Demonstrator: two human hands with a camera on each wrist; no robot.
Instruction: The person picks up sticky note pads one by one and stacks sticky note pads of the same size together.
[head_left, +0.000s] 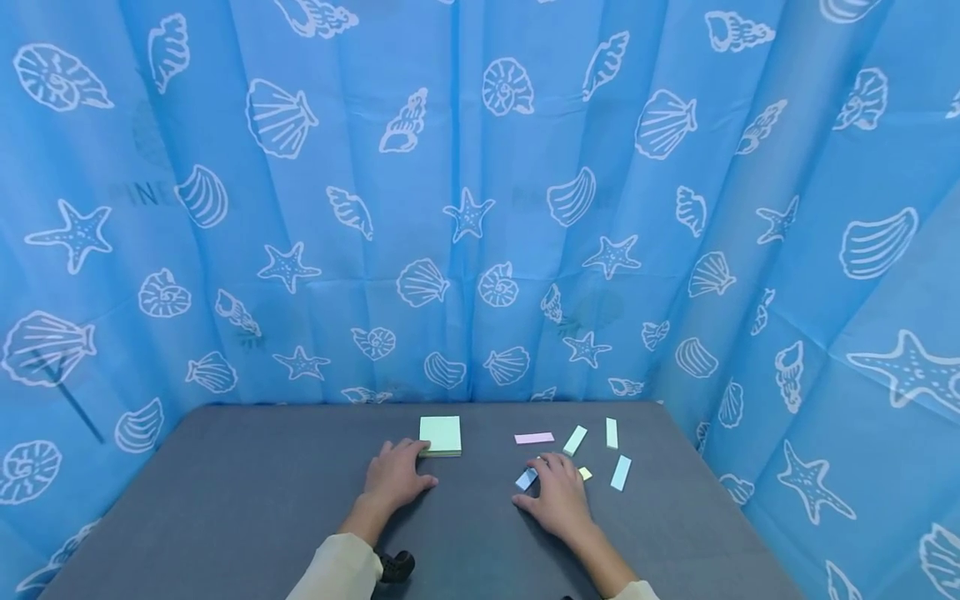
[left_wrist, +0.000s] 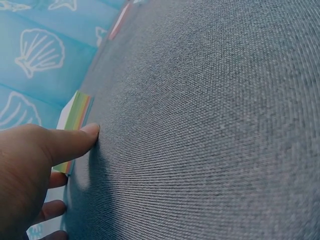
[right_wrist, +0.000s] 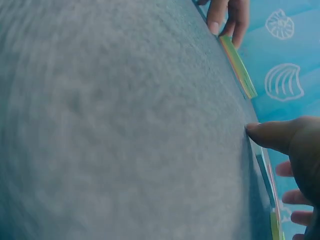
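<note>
A square pad of sticky notes (head_left: 440, 433), pale green on top with several coloured layers along its side (left_wrist: 79, 112), lies on the grey table. My left hand (head_left: 395, 477) is at its left edge, index fingertip against the pad's near left corner and thumb apart on the cloth. Over a small blue strip pad (head_left: 526, 479) my right hand (head_left: 561, 498) is spread, its fingers at the strip's far end and its thumb on the cloth nearby. Part of that strip is hidden by the fingers. A yellow piece (head_left: 585, 473) peeks out beside the right hand.
Beyond the right hand lie a pink strip (head_left: 534, 438), a pale green strip (head_left: 575, 440), another pale green strip (head_left: 612, 433) and a light blue one (head_left: 621, 472). A blue shell-print curtain (head_left: 465, 250) hangs behind the table (head_left: 285, 500). Something black (head_left: 397, 567) shows by the left sleeve.
</note>
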